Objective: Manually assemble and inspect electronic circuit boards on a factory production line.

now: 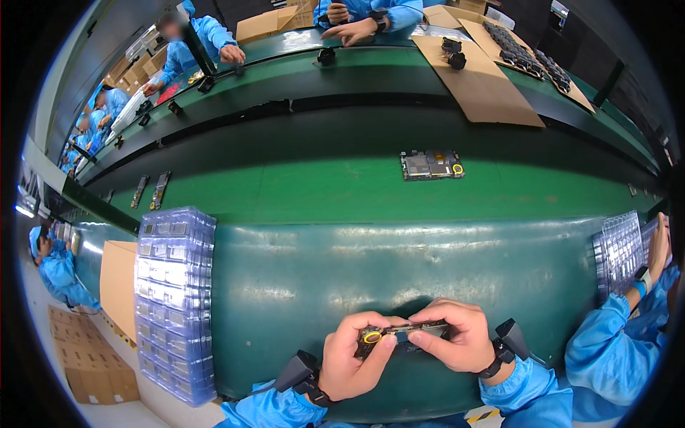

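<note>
Near the front edge of the green work surface, my left hand point(354, 357) and my right hand point(457, 337) hold one circuit board point(399, 329) between them. The board is turned nearly edge-on and has a yellow ring at its left end. My left thumb and fingers pinch that end; my right thumb and fingers grip the other end. Fingers cover parts of both ends. Beyond my hands, a similar circuit board point(432, 165) with a yellow ring lies flat on the green belt.
A tall stack of clear plastic trays point(175, 307) stands at left, beside a cardboard box point(118, 285). More trays point(618, 253) sit at right near a co-worker's arm point(621, 335). Cardboard sheet point(485, 89) overhangs the far belt, where small black parts point(326, 57) lie. Two narrow boards point(160, 190) rest at left.
</note>
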A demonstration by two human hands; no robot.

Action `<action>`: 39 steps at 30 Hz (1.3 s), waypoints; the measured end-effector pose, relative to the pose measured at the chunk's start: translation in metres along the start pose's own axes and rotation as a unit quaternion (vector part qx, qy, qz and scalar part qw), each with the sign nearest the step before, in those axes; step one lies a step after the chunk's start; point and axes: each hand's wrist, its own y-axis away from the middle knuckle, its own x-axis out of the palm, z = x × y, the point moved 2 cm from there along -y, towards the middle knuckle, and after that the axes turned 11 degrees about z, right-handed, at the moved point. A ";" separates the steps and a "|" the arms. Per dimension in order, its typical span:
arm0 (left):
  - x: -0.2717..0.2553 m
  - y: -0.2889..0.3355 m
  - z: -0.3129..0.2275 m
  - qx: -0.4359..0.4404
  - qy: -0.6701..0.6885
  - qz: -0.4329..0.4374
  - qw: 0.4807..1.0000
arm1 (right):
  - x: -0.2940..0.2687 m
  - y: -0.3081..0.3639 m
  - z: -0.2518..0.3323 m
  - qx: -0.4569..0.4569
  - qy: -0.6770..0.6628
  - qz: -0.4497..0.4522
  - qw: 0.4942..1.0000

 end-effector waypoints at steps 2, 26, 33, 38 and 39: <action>0.000 -0.003 0.001 -0.005 -0.024 0.003 1.000 | -0.002 0.003 -0.003 0.012 -0.005 0.003 1.000; 0.001 -0.008 0.008 -0.108 0.108 -0.017 0.988 | -0.006 0.002 -0.018 0.149 -0.169 0.045 0.973; 0.000 -0.004 0.014 -0.147 0.115 -0.003 0.982 | -0.007 0.001 -0.016 0.128 -0.155 0.071 0.977; -0.003 -0.005 0.011 -0.143 0.113 0.007 0.983 | -0.004 0.001 -0.014 0.126 -0.160 0.064 0.977; -0.005 -0.007 0.009 -0.148 0.090 0.008 0.985 | -0.004 -0.002 -0.015 0.129 -0.172 0.070 0.974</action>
